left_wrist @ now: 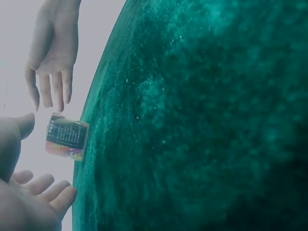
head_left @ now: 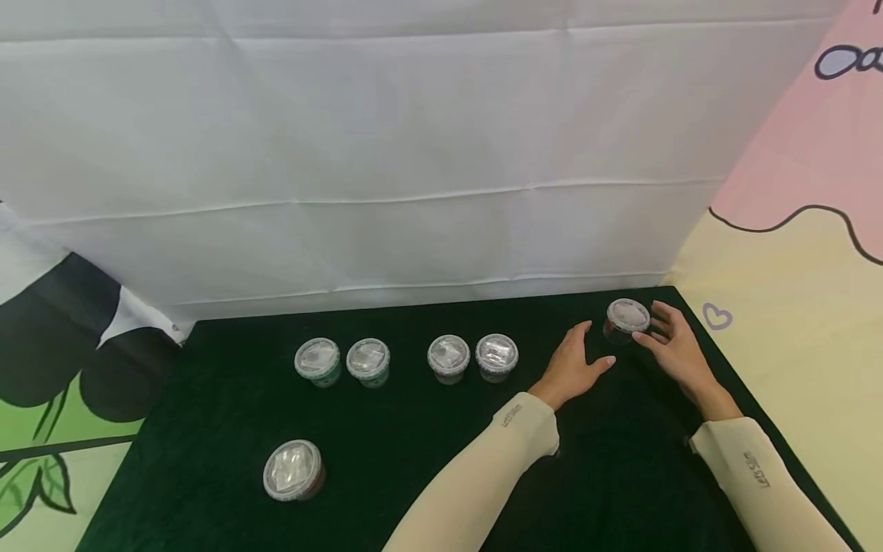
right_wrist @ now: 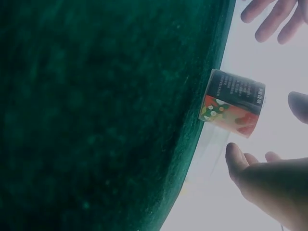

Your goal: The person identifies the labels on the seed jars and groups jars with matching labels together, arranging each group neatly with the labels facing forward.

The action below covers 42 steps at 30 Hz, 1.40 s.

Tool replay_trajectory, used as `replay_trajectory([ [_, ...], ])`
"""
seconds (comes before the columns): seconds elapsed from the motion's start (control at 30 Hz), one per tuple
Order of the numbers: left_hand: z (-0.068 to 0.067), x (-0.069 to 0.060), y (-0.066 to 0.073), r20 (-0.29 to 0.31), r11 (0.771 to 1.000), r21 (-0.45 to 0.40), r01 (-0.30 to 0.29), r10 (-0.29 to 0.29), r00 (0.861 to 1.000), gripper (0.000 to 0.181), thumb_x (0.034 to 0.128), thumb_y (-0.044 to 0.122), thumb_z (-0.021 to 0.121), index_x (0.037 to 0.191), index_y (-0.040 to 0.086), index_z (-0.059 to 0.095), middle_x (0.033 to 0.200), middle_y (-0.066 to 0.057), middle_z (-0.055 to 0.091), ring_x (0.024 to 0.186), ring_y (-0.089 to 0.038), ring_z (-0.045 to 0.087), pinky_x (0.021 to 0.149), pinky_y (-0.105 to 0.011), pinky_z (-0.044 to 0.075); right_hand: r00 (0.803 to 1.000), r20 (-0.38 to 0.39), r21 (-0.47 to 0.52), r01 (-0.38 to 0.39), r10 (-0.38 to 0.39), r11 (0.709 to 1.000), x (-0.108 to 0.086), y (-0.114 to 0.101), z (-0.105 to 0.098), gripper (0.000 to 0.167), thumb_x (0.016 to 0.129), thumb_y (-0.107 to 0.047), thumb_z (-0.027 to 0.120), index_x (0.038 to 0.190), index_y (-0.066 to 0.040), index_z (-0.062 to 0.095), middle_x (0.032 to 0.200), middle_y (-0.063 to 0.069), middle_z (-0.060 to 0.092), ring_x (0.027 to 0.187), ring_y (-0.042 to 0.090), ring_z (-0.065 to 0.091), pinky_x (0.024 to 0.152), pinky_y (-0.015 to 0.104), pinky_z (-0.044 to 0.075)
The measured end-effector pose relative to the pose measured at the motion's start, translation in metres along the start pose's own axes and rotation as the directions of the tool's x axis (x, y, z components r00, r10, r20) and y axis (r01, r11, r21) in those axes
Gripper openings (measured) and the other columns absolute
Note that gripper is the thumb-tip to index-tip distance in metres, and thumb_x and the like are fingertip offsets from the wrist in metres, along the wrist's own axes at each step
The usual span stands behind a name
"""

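Note:
At the far right of the dark green tabletop stands a small round lidded tub (head_left: 626, 318), its lid pale and its side reddish. In the right wrist view the tub (right_wrist: 232, 102) shows a black text label above a red and green pattern. My right hand (head_left: 679, 353) is just right of it, fingers spread and slightly bent; whether a fingertip touches the tub I cannot tell. To the tub's left, my left hand (head_left: 571, 366) is held with fingers extended and thumb apart, holding nothing. Both hands flank the tub in the left wrist view, where its label (left_wrist: 67, 137) faces the camera.
Two tubs with greenish sides (head_left: 317, 360) (head_left: 369, 361) stand left of centre. Another pair of tubs (head_left: 448, 358) (head_left: 497, 356) sits mid-table. A larger reddish tub (head_left: 293, 470) is at the front left. White cloth (head_left: 414, 153) hangs behind the table, and a patterned sheet (head_left: 793, 322) borders its right edge.

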State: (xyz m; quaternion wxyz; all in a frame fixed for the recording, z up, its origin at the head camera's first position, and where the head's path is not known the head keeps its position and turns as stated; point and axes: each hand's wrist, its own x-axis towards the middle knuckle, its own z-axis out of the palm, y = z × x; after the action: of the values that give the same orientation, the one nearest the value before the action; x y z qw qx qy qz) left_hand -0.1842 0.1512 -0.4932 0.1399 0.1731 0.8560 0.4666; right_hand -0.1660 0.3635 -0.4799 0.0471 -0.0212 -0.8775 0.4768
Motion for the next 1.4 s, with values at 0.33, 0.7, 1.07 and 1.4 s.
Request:
replay_trajectory([
  [0.33, 0.009, 0.020, 0.002, 0.060, 1.000, 0.020, 0.011, -0.012, 0.998, 0.073, 0.1046, 0.039, 0.068, 0.165, 0.017, 0.031, 0.169, -0.002, 0.038, 0.153, -0.018, 0.041, 0.124, -0.038, 0.038, 0.997, 0.052, -0.026, -0.051, 0.053, 0.998, 0.005, 0.006, -0.006, 0.079, 0.110, -0.020, 0.057, 0.163, 0.010, 0.007, 0.164, 0.043, 0.017, 0.146, 0.063, 0.030, 0.114, 0.072, 0.034],
  [0.7, 0.011, 0.031, 0.006, 0.054, 0.999, -0.042, 0.031, -0.029, 0.998, 0.073, 0.1049, 0.037, 0.068, 0.164, 0.017, 0.031, 0.166, 0.000, 0.042, 0.151, -0.015, 0.043, 0.124, -0.035, 0.037, 0.994, 0.065, -0.040, -0.084, 0.086, 0.996, 0.008, 0.005, -0.007, 0.080, 0.111, -0.022, 0.056, 0.162, 0.011, 0.005, 0.162, 0.045, 0.018, 0.145, 0.064, 0.031, 0.111, 0.075, 0.036],
  [1.07, 0.012, 0.043, 0.012, 0.089, 0.985, -0.167, 0.042, -0.027, 0.996, 0.068, 0.1084, 0.032, 0.062, 0.166, 0.016, 0.029, 0.168, 0.000, 0.041, 0.148, -0.016, 0.048, 0.121, -0.035, 0.041, 0.995, 0.080, -0.054, -0.055, 0.059, 0.997, 0.015, 0.006, 0.002, 0.076, 0.111, -0.017, 0.056, 0.161, 0.013, 0.008, 0.157, 0.046, 0.026, 0.143, 0.064, 0.035, 0.111, 0.073, 0.038],
  [1.4, 0.018, 0.043, 0.010, 0.113, 0.977, -0.204, 0.057, -0.034, 0.993, 0.060, 0.1113, 0.029, 0.056, 0.165, 0.017, 0.034, 0.161, -0.001, 0.048, 0.144, -0.019, 0.051, 0.118, -0.034, 0.045, 0.995, 0.054, -0.085, -0.074, 0.079, 0.994, 0.010, 0.007, 0.006, 0.073, 0.110, -0.018, 0.060, 0.161, 0.012, 0.017, 0.153, 0.042, 0.037, 0.140, 0.058, 0.044, 0.108, 0.059, 0.049],
])
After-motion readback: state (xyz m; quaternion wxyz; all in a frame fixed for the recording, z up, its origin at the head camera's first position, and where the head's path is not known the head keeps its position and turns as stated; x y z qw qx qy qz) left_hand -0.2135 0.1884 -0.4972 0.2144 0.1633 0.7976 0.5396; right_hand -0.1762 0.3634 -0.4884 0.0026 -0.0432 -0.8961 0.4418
